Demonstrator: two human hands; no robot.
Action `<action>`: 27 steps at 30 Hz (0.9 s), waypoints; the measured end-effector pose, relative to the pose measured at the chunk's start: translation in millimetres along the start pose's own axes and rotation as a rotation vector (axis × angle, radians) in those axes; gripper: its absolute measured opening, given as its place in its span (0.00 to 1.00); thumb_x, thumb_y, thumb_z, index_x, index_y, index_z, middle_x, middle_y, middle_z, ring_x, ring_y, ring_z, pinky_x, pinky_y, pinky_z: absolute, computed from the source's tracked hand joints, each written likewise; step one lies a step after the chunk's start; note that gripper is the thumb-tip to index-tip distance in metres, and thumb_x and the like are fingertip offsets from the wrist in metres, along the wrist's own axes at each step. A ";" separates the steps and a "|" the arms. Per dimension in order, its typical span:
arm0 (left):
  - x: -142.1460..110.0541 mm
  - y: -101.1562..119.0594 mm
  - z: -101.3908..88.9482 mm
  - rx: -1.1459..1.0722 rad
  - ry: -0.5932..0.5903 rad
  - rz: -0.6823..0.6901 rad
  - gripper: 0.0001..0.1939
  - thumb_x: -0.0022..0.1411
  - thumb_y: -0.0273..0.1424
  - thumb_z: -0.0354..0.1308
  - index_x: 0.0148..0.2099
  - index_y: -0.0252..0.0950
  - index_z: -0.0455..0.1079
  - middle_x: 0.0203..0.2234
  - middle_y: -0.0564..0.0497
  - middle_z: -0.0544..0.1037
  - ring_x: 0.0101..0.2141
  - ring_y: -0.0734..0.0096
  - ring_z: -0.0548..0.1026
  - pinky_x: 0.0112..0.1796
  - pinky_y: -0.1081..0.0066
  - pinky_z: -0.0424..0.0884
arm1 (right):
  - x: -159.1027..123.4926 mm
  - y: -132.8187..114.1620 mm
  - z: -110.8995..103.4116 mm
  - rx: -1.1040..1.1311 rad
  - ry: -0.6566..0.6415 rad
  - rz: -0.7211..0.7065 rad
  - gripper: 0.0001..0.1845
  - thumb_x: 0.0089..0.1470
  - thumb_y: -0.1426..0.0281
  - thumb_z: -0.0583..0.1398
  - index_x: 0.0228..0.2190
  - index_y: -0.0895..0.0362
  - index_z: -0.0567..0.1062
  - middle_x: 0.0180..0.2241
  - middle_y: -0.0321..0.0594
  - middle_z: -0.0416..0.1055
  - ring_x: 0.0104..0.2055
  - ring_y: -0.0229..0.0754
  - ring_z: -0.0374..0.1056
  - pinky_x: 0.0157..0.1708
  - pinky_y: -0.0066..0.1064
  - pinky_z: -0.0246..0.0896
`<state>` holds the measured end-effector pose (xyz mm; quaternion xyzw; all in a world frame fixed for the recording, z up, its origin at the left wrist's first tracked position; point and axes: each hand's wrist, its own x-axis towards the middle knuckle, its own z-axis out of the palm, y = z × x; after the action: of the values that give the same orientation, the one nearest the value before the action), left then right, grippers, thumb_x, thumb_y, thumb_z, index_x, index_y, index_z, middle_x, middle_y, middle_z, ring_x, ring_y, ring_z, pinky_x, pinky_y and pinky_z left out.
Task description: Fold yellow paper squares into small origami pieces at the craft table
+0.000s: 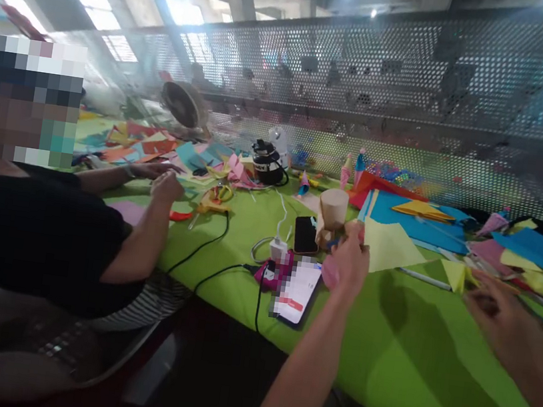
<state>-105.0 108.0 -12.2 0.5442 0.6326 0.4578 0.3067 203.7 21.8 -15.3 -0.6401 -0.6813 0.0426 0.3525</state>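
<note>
My left hand is closed, its fingers bent together beside a pink piece and just in front of a large tan roll. What its fingers hold, if anything, is hidden. On the right, my right hand is above the table with curled, slightly blurred fingers. Their tips are close to a small folded yellow paper; I cannot tell whether they touch it. A pale yellow sheet lies between my hands, and a white pen is just in front of it.
A phone with a lit screen, a dark phone and a magenta power strip with cables lie left of my left hand. Blue sheets are behind. At left, a person works beside a yellow glue gun.
</note>
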 end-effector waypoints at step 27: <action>-203.6 -26.6 -43.1 0.404 -0.300 0.785 0.39 0.64 0.29 0.68 0.73 0.55 0.62 0.72 0.42 0.64 0.71 0.45 0.64 0.66 0.44 0.66 | -133.9 -2.0 -28.6 0.042 -0.032 -0.462 0.20 0.60 0.76 0.65 0.49 0.41 0.81 0.55 0.34 0.83 0.55 0.53 0.80 0.58 0.51 0.72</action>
<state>-109.3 -99.7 -42.1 0.8516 0.4039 0.3230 0.0859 208.2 -110.6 -49.8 -0.4587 -0.8143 -0.0150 0.3554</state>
